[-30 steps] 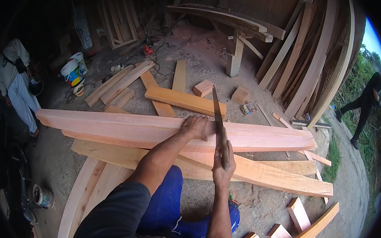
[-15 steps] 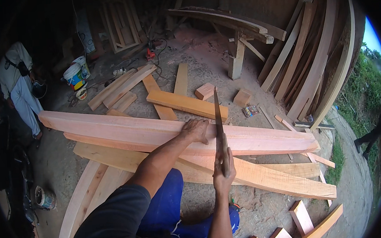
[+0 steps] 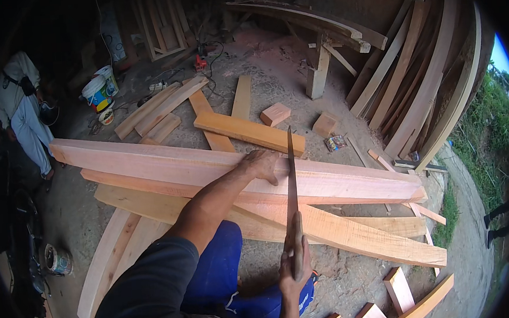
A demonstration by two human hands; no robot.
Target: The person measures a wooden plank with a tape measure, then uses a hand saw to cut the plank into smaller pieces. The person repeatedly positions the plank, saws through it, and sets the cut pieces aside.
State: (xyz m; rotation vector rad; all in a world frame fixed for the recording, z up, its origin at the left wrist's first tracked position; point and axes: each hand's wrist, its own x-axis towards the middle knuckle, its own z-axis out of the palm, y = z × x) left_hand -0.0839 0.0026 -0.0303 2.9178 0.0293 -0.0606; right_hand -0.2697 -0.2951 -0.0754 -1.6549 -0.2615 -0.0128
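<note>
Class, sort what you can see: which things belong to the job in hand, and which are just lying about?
In the job:
Saw, gripped by the right hand
Pink beam, with the left hand on top of it

Apparently just lying about:
Orange plank
Pink block
Packet
Red tool
Buckets

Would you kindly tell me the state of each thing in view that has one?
Left hand: resting on the pink beam.
Right hand: closed around the handle of the saw.
Saw: held, blade across the beam; cut depth unclear.
Pink beam: lying down, not severed.
Orange board: lying across another board.
Long planks: leaning, propped up.
Blue-and-white bucket: upright.
</note>
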